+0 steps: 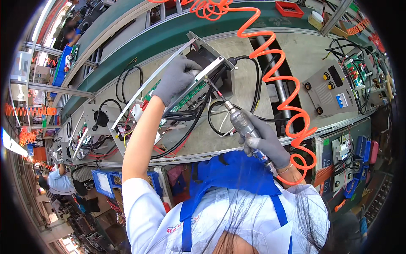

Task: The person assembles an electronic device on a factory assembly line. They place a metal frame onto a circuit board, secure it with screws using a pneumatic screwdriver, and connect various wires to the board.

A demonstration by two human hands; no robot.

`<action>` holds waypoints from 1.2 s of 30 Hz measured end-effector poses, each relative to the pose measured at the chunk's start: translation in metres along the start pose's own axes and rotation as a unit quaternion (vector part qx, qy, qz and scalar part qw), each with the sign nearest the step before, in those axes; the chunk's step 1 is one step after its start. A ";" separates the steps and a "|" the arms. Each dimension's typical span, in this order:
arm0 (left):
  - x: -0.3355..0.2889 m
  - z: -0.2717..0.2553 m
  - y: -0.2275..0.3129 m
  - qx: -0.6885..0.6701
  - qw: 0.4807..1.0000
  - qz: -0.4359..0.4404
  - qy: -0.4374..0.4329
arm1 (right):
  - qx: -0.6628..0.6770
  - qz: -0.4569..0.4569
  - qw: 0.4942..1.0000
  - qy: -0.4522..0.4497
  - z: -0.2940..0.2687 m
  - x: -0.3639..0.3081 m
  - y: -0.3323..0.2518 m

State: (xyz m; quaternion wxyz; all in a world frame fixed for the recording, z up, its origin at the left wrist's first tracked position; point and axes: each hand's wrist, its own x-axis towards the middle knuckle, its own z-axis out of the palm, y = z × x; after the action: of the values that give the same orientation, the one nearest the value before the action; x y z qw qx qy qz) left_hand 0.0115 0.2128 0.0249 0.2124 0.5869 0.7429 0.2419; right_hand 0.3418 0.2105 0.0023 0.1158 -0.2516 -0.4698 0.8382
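An open metal chassis [153, 84] with a green circuit board [191, 97] and black cables lies at a slant on the bench before me. My left hand [178, 78], in a grey glove, reaches into it between the bars. Its fingers are curled near the chassis' far right corner; what they pinch is hidden. My right hand [267, 139], gloved too, wraps round an air screwdriver [241, 122]. The tool's bit points up and left, its tip at the bar by my left fingers. Whether a screw sits there is too small to tell.
An orange coiled hose [277, 76] hangs over the bench to the tool. At right stands a grey panel with knobs [332, 93]. Beyond the bench runs a green conveyor [270, 22] with a red tray [289, 8]. Further chassis [95, 116] lie left. Blue bins [102, 183] hang below.
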 end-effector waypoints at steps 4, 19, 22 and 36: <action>0.002 -0.003 -0.005 -0.039 0.999 0.021 -0.004 | -0.054 -0.025 0.998 0.014 -0.001 0.005 0.020; -0.003 -0.003 -0.011 -0.084 0.996 0.016 -0.024 | -0.354 -0.104 0.921 0.127 0.025 0.008 0.035; -0.006 -0.004 -0.014 -0.127 0.991 0.007 -0.046 | -0.140 -0.026 0.987 0.081 0.019 0.008 0.031; -0.005 -0.004 -0.010 -0.170 0.983 -0.031 -0.056 | 0.083 0.006 0.997 -0.002 0.000 0.010 0.004</action>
State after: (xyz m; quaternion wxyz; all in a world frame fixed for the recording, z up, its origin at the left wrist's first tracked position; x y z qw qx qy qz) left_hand 0.0027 0.2051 0.0220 0.3576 0.5317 0.6957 0.3247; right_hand 0.3339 0.2125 -0.0043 0.1299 -0.2424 -0.3973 0.8755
